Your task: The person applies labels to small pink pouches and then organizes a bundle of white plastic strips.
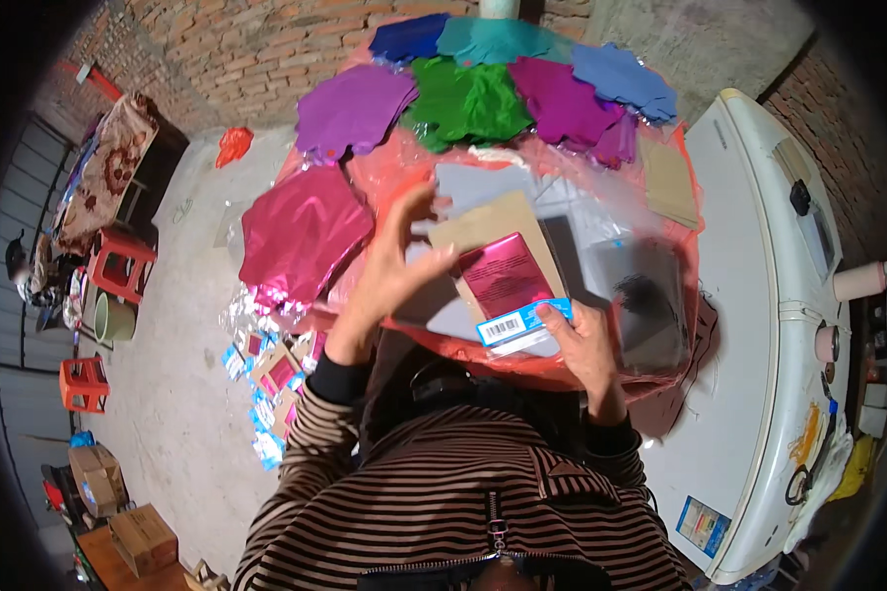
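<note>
My right hand (586,350) grips the lower right corner of a flat packet (511,276), its thumb lying on top. The packet has a shiny magenta folded sheet with dark print and a blue and white barcode label. Behind it shows a beige cardboard piece (493,219); whether my right hand holds that too, I cannot tell. My left hand (389,271) is to the left of the packet, open, its fingers apart and slightly blurred, with the thumb close to the cardboard's left edge. Grey sheets (483,182) lie underneath on a red plastic-covered table (404,163).
Stacks of foil sheets line the table: magenta (301,236), purple (350,110), green (468,98) and blue (623,81). A clear plastic bag stack (639,305) lies right. Finished-looking packets (276,384) pile up at left. A white fridge (749,325) lies right; red stools (123,264) stand left.
</note>
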A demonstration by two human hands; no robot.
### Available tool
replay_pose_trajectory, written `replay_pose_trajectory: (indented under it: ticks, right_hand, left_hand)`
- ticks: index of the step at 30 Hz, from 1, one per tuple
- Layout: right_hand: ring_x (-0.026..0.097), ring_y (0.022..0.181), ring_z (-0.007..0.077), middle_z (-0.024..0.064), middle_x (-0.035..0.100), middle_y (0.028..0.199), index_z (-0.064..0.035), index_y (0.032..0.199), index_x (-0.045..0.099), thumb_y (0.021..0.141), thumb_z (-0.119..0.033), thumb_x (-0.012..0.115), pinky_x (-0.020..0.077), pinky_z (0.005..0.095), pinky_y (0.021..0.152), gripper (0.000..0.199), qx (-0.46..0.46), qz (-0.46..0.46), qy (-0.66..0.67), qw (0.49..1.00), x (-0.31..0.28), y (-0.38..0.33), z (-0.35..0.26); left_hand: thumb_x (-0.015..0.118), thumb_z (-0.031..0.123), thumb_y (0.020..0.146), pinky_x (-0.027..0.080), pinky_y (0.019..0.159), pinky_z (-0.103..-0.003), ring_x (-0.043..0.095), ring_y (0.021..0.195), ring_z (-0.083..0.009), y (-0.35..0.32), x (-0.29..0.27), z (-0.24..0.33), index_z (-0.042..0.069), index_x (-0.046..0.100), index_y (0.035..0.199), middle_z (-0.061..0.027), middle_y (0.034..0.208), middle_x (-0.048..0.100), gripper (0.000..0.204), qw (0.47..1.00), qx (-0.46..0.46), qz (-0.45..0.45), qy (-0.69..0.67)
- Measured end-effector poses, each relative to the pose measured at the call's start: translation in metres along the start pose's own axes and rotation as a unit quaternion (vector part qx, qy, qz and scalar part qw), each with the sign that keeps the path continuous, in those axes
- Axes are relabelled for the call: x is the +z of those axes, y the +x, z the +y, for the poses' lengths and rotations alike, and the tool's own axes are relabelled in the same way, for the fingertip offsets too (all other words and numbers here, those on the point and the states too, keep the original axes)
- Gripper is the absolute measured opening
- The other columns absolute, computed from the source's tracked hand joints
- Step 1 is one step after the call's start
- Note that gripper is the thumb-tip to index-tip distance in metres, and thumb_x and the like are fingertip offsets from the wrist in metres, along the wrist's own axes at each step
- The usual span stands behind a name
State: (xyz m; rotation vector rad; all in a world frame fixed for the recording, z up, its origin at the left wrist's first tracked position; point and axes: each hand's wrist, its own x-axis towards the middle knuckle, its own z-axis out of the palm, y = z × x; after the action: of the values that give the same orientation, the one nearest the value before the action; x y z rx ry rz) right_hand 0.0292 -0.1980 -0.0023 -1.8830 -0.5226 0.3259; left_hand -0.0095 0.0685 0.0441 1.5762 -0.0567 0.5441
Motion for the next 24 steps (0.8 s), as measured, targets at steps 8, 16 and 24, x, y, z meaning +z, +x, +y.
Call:
replay_pose_trajectory:
  ticks: [8, 16, 24]
  right_hand:
    - [0.062, 0.064, 0.0125, 0.0061, 0.069, 0.073, 0.0015, 0.092, 0.067, 0.096, -0.033, 0.064, 0.0499, 0.0317, 0.062, 0.035, 0.063, -0.008, -0.036, 0.997, -0.002, -0.006, 0.008]
    - [0.064, 0.066, 0.0422, 0.0219, 0.063, 0.067, -0.0045, 0.079, 0.060, 0.094, -0.038, 0.059, 0.0497, 0.0483, 0.056, 0.037, -0.003, 0.103, -0.412, 0.905, 0.011, -0.005, -0.004]
    - [0.064, 0.061, 0.0404, 0.0200, 0.063, 0.064, -0.0053, 0.080, 0.061, 0.095, -0.045, 0.054, 0.0503, 0.0493, 0.055, 0.043, 0.043, 0.055, -0.513, 0.856, 0.019, 0.008, -0.005]
  left_hand:
    - [0.066, 0.034, 0.094, 0.047, 0.056, -0.033, 0.061, 0.063, -0.0154, 0.008, 0.014, -0.053, 0.001, 0.067, 0.092, -0.0046, 0.072, 0.065, 0.033, 0.963, -0.172, -0.100, 0.180]
    - [0.068, 0.033, 0.090, 0.047, 0.060, -0.040, 0.063, 0.069, -0.0271, -0.010, 0.033, -0.050, 0.003, 0.062, 0.084, -0.0088, 0.077, 0.066, 0.031, 0.826, -0.101, -0.122, 0.541]
    - [0.065, 0.042, 0.086, 0.034, 0.105, -0.051, 0.042, 0.131, -0.0317, -0.025, 0.055, -0.049, 0.007, 0.054, 0.127, -0.0172, 0.138, 0.047, 0.055, 0.896, 0.146, -0.090, 0.410]
